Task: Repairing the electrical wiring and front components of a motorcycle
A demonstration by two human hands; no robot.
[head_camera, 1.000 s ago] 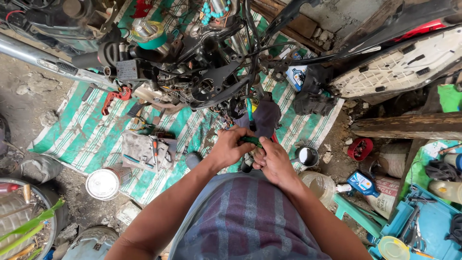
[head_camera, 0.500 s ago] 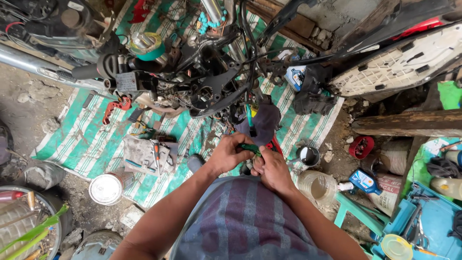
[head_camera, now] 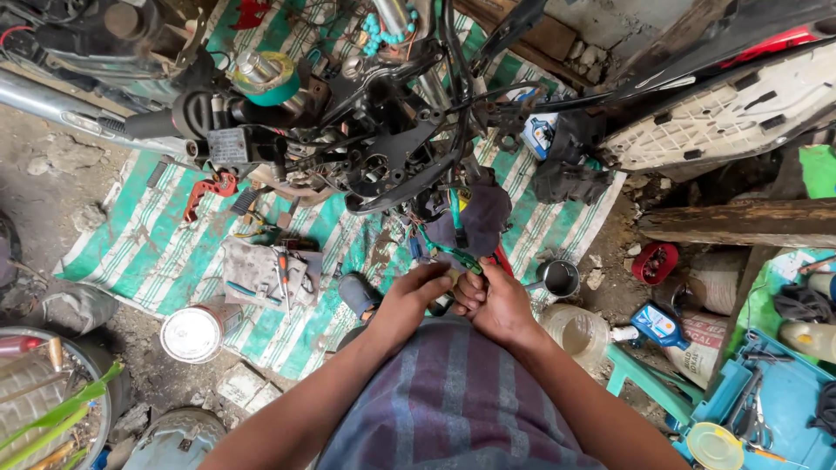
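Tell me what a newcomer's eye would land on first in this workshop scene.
First, the two hands meeting at centre: the left hand and right hand pinch a green wire running up to the stripped motorcycle frame. Beneath lies a green-and-white striped mat strewn with tools, a white seat underside at upper right.

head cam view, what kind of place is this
Most likely an informal motorcycle repair spot on bare ground: a stripped motorcycle frame, tools on a green striped mat, a detached seat. Both hands work on green wiring.
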